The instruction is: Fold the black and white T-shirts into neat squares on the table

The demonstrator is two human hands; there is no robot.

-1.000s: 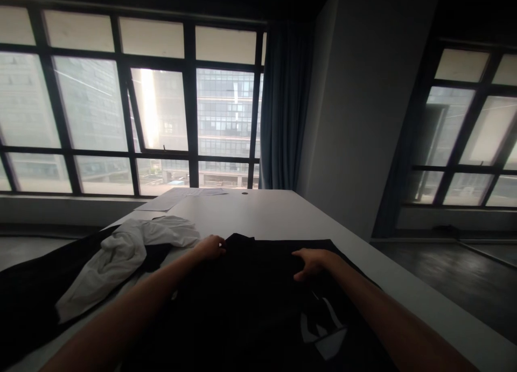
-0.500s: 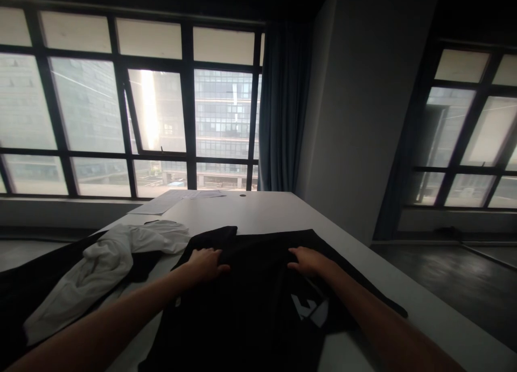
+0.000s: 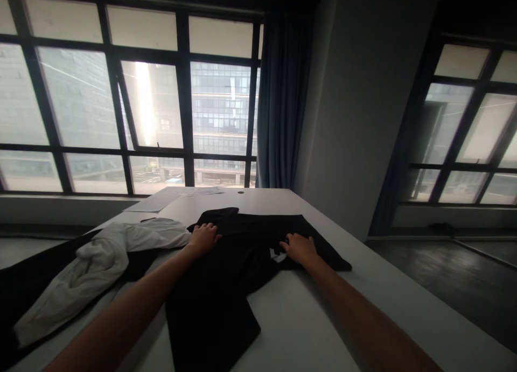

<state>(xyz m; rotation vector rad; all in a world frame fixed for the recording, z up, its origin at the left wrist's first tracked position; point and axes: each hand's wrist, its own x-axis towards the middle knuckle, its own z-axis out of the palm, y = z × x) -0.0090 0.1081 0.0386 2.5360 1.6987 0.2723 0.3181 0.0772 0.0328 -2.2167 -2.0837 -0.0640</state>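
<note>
A black garment (image 3: 210, 286) with a pale grey printed logo (image 3: 277, 255) lies bunched and partly folded on the white table. My left hand (image 3: 204, 237) rests on its upper left part, fingers spread and flat on the cloth. On the upper right part, beside the logo, my right hand (image 3: 299, 248) has its fingers curled in on the fabric, which it seems to grip. One black flap points down toward me, another reaches out past my right hand. Left of my left hand lies a crumpled white garment (image 3: 109, 253).
Under the white garment spreads more dark cloth (image 3: 44, 264). Paper sheets (image 3: 151, 201) lie at the far left of the white table (image 3: 299, 307). Beyond are windows, a blue curtain (image 3: 278, 103) and a grey pillar (image 3: 355, 108). The table's right edge slants down toward me.
The black garment's right part has been drawn inward and away from me, uncovering white table near me. The logo has shifted up and left, partly folded. Both hands are slightly farther forward.
</note>
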